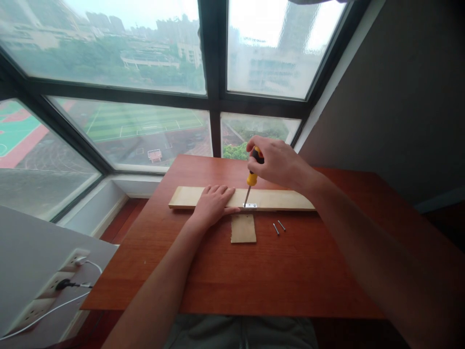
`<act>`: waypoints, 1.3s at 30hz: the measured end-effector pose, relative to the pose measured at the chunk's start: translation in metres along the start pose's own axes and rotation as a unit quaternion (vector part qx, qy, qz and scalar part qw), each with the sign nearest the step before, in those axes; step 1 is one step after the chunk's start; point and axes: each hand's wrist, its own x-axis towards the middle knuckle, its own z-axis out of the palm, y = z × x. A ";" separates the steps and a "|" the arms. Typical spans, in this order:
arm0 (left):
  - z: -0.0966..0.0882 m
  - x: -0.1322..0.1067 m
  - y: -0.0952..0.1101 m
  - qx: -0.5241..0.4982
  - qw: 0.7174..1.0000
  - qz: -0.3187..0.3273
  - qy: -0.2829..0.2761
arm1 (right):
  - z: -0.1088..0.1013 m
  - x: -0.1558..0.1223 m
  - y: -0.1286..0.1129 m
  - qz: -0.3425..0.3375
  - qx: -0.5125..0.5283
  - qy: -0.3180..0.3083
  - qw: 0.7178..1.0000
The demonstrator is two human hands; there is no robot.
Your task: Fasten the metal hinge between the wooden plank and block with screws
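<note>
A long pale wooden board (279,198) lies across the table. My left hand (214,203) rests flat on it, fingers stretched out, with the thumb near a small metal bracket (250,206) at the board's front edge. Above the board, my right hand (272,157) is closed round the handle of a yellow and black screwdriver (252,179). Its shaft slants down, and the tip meets the left part of the bracket. Whether a screw head sits under the tip is too small to tell. The board's right end is hidden behind my right forearm.
A small square wooden piece (243,229) lies in front of the board. Two screws (279,228) lie to its right on the reddish-brown table (232,281). Wall sockets (54,283) with plugged-in cables are at the lower left. Large windows (145,126) stand behind the table.
</note>
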 end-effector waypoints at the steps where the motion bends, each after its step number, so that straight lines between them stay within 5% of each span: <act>1: 0.000 0.000 0.000 0.000 1.000 -0.001 0.001 | -0.001 -0.001 0.000 -0.004 0.019 -0.011 1.000; 9: 0.001 0.000 -0.001 -0.002 1.000 -0.001 0.001 | -0.002 -0.001 -0.001 0.037 -0.072 0.003 0.997; 15: 0.003 0.000 -0.002 0.001 1.000 0.003 0.008 | -0.003 0.000 -0.001 -0.011 0.046 -0.034 0.998; 22: 0.006 0.001 -0.002 0.018 1.000 0.004 0.015 | -0.004 0.001 -0.004 0.025 -0.082 0.002 0.996; 29: 0.007 0.000 -0.003 0.021 1.000 0.003 0.017 | -0.005 0.001 -0.001 -0.005 0.020 -0.030 0.999; 35: 0.005 0.000 -0.002 0.021 1.000 0.003 0.012 | -0.002 0.002 -0.003 0.053 -0.091 -0.015 0.994; 39: 0.006 0.000 -0.003 0.016 1.000 0.005 0.017 | -0.002 0.003 -0.003 0.017 -0.026 -0.021 0.999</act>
